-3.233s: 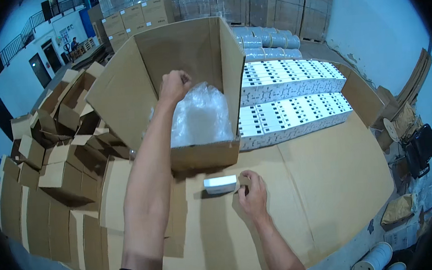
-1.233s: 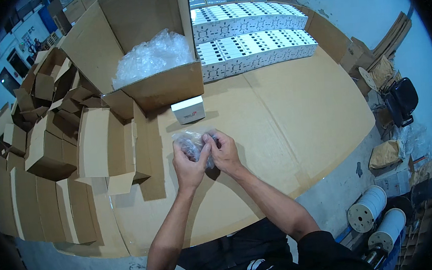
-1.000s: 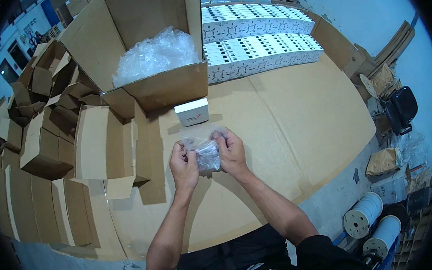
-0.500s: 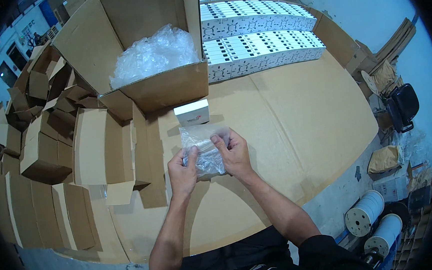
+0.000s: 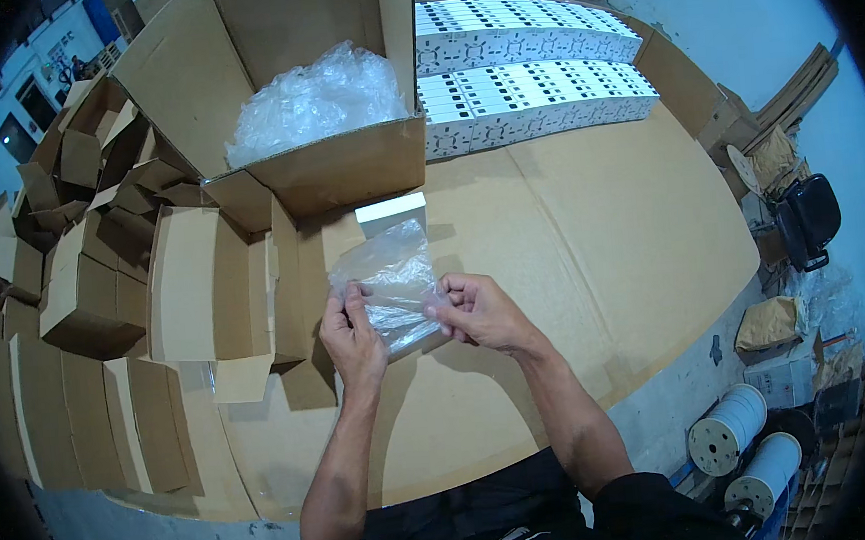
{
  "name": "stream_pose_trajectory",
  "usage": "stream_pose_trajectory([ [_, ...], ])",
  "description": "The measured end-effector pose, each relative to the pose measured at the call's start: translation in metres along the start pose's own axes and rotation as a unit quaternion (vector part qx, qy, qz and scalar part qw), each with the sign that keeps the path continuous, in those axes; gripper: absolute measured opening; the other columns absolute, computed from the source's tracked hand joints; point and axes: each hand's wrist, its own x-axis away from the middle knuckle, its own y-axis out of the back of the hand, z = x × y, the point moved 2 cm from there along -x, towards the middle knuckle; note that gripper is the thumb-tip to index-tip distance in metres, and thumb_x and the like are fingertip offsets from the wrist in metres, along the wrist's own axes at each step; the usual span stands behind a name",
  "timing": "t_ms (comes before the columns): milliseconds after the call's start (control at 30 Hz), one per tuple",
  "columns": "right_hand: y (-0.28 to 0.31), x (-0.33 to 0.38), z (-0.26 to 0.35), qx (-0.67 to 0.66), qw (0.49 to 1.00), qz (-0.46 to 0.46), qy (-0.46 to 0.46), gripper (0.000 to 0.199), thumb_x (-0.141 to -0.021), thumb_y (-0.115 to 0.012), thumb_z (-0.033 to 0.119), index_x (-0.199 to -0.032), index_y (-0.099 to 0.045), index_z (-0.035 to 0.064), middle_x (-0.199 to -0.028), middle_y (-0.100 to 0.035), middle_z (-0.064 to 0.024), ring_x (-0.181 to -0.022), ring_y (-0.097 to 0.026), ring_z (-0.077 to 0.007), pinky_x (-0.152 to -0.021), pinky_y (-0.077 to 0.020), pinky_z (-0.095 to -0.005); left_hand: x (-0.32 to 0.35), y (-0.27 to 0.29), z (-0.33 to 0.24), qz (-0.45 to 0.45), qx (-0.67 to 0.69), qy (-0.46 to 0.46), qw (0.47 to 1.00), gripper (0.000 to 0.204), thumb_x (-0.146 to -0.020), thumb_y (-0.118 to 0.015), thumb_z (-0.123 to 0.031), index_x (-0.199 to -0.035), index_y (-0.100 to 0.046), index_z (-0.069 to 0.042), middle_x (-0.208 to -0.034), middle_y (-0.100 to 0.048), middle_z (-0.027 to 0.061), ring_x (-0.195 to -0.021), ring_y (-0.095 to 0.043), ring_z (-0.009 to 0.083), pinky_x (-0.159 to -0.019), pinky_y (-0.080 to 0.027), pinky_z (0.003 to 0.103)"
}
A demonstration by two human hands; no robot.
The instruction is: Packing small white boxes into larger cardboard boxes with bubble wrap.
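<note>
A clear plastic bag is held up between my hands over the cardboard-covered table. My left hand grips its left edge between thumb and fingers. On the other side, my right hand pinches the bag's right edge between thumb and forefinger. The film looks thin and creased; I cannot tell whether anything is inside. Just beyond the bag stands a small white box, its lower part hidden by the plastic.
A large open carton full of crumpled clear plastic stands at the back. Open brown boxes crowd the left. White boxes are stacked in rows at the back right. Cable reels stand at the lower right.
The bag has tilted and spread taller, its top leaning over the white box. My right hand has shifted slightly right and down, turning its grip to the bag's edge.
</note>
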Motion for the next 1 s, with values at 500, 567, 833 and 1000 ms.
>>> stream_pose_trajectory([
  [500,-0.008,-0.009,-0.015,0.057,0.941,-0.292,0.161,0.025,-0.104,-0.059,0.021,-0.093,-0.065,0.0002,-0.072,-0.065,-0.0061,-0.068,-0.058,-0.0093,-0.061,-0.0464,-0.0312,0.005,-0.001,-0.001,0.166,-0.080,0.078,0.980,0.031,-0.108,-0.052,-0.027,-0.106,-0.064,0.001,-0.086,-0.062,0.0030,-0.076,-0.052,0.0075,-0.067,-0.045,0.026],
  [567,-0.014,-0.004,-0.002,0.124,0.914,-0.322,0.214,0.032,-0.105,-0.057,0.025,-0.087,-0.062,-0.0008,-0.064,-0.057,-0.0102,-0.061,-0.053,-0.0126,-0.058,-0.0437,-0.0340,-0.003,-0.003,0.000,0.096,0.059,-0.020,0.993,0.031,-0.109,-0.051,-0.027,-0.103,-0.064,0.000,-0.087,-0.060,0.0004,-0.077,-0.050,0.0065,-0.065,-0.044,0.025],
  [833,-0.024,-0.002,-0.004,0.122,0.917,-0.308,0.225,0.027,-0.105,-0.057,0.023,-0.092,-0.062,0.0002,-0.064,-0.054,-0.0101,-0.059,-0.051,-0.0137,-0.056,-0.0435,-0.0331,-0.005,0.000,0.002,0.020,0.176,0.045,0.983,0.029,-0.105,-0.060,-0.030,-0.108,-0.062,-0.001,-0.093,-0.061,0.0010,-0.088,-0.057,0.0088,-0.073,-0.051,0.026],
  [1000,-0.018,-0.005,-0.010,0.075,0.922,-0.301,0.232,0.028,-0.105,-0.059,0.024,-0.091,-0.063,0.0001,-0.068,-0.059,-0.0037,-0.064,-0.052,-0.0092,-0.058,-0.0437,-0.0296,0.004,-0.007,-0.004,0.228,0.077,0.124,0.963,0.034,-0.088,-0.081,-0.014,-0.113,-0.063,0.002,-0.097,-0.069,0.0064,-0.091,-0.066,0.0132,-0.079,-0.056,0.028],
])
